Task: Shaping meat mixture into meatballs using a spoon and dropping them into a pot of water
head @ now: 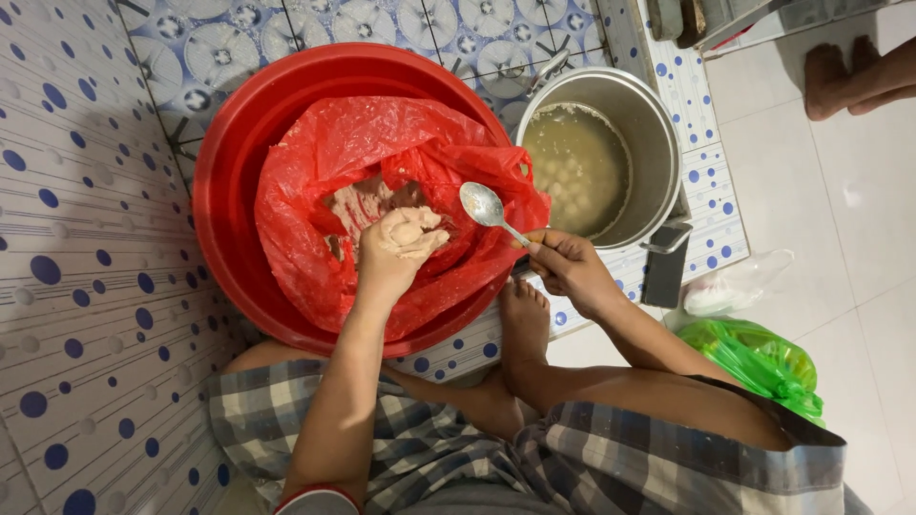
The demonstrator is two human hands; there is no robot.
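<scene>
My left hand (396, 250) is closed around a lump of pale pink paste (410, 227), held over a red plastic bag (324, 162) that lines a big red basin (234, 153). More of the paste lies inside the bag. My right hand (565, 267) grips the handle of a metal spoon (484, 203), whose empty bowl points toward the bag, just right of the left hand. A metal pot (649, 133) of cloudy liquid with several pale balls floating in it stands right of the basin.
I squat on a tiled ledge with blue dots; my bare foot (523, 324) rests beside the basin. A green plastic bag (763, 362) and a clear bag (735, 286) lie on the white floor to the right. Another person's foot (854, 76) is at the top right.
</scene>
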